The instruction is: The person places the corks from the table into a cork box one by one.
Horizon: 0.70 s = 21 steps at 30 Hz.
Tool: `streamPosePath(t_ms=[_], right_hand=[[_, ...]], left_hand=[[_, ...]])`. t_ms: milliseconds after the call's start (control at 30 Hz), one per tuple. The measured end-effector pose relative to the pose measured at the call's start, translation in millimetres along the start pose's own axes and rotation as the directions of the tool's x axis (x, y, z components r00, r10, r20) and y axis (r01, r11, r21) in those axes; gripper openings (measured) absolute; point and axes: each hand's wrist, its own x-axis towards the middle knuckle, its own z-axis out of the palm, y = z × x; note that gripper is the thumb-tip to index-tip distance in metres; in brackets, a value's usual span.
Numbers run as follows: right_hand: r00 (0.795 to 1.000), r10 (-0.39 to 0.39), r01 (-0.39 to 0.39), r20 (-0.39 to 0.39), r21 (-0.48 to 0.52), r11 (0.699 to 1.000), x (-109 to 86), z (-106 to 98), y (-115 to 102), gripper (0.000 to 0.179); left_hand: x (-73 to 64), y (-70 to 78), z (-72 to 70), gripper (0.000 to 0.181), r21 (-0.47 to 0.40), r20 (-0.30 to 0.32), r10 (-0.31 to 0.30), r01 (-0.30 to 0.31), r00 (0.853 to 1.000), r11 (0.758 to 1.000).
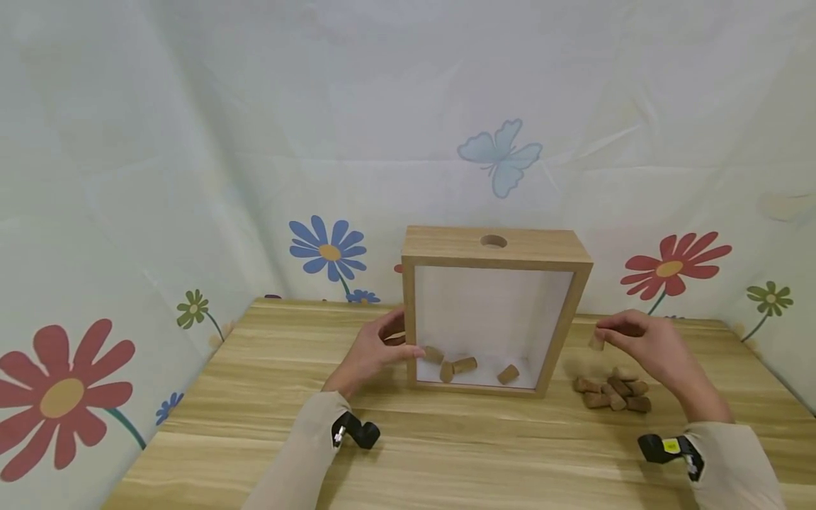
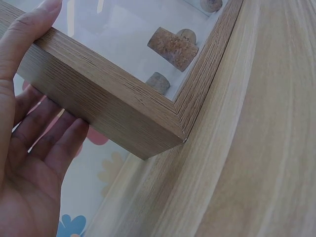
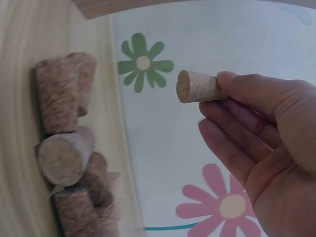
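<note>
A wooden shadow box (image 1: 497, 249) with a clear front and a round hole in its top stands upright on the table. Several corks (image 1: 465, 365) lie inside along its bottom. My left hand (image 1: 375, 350) grips the box's left side, thumb on the front frame and fingers behind, as the left wrist view also shows. Between thumb and fingertips, my right hand (image 1: 659, 350) pinches a tapered cork (image 3: 200, 87), held in the air to the right of the box. Below that hand, a pile of corks (image 1: 617, 389) rests on the table.
The wood-grain table (image 1: 408, 453) meets a pale curtain (image 1: 357, 127) printed with flowers and a butterfly, close behind the box. Black wrist cameras (image 1: 357, 432) sit on both sleeves.
</note>
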Motion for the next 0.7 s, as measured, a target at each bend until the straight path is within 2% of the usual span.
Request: streamPosePath(t_ms=[300, 467, 700], right_hand=[[0.99, -0.021, 0.032, -0.142, 0.074, 0.997, -2.4, -14.3, -18.7, 0.02], [0.969, -0.065, 0.087, -0.237, 0.084, 0.993, 1.2, -24.1, -30.1, 0.02], [0.93, -0.11, 0.142, -0.352, 0.067, 0.988, 10.2, -43.1, -57.1, 0.02]], left_hand=[[0.2, 0.2, -0.1, 0.078, -0.013, 0.01, 0.009, -0.009, 1.0, 1.0], [-0.9, 0.6, 0.3, 0.078, -0.026, -0.002, -0.002, 0.002, 1.0, 1.0], [-0.3, -1.8, -1.0, 0.08, -0.024, -0.001, -0.001, 0.001, 1.0, 1.0]])
